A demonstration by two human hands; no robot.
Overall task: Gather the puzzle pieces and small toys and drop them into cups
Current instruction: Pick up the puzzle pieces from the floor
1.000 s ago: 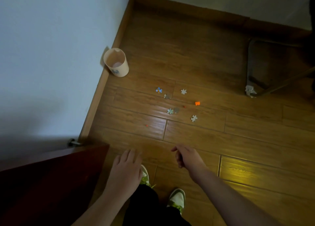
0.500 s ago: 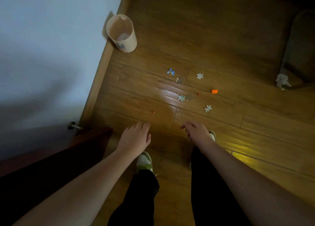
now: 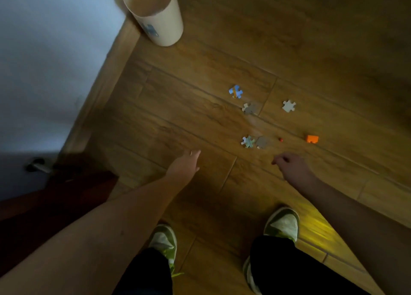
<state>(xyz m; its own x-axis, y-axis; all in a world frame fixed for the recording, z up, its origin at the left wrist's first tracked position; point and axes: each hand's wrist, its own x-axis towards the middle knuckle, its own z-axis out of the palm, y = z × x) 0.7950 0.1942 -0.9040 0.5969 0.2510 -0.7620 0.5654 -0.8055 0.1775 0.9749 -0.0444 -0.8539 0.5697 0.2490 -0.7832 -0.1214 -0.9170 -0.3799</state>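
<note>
While both hands reach down empty, the left hand [image 3: 185,166] spread and the right hand [image 3: 290,166] loosely curled, the puzzle pieces [image 3: 248,141] and orange toy [image 3: 312,138] lie ungathered on the floor [image 3: 200,116], well apart from the cup [image 3: 155,14].

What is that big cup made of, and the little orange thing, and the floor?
The cup looks like paper or thin card: matte cream wall, thin rim, small blue print. The orange toy seems to be hard plastic: bright, even colour and blocky edges. The floor looks like wood or wood-look planks, with grain lines, seams and a soft shine.
</note>
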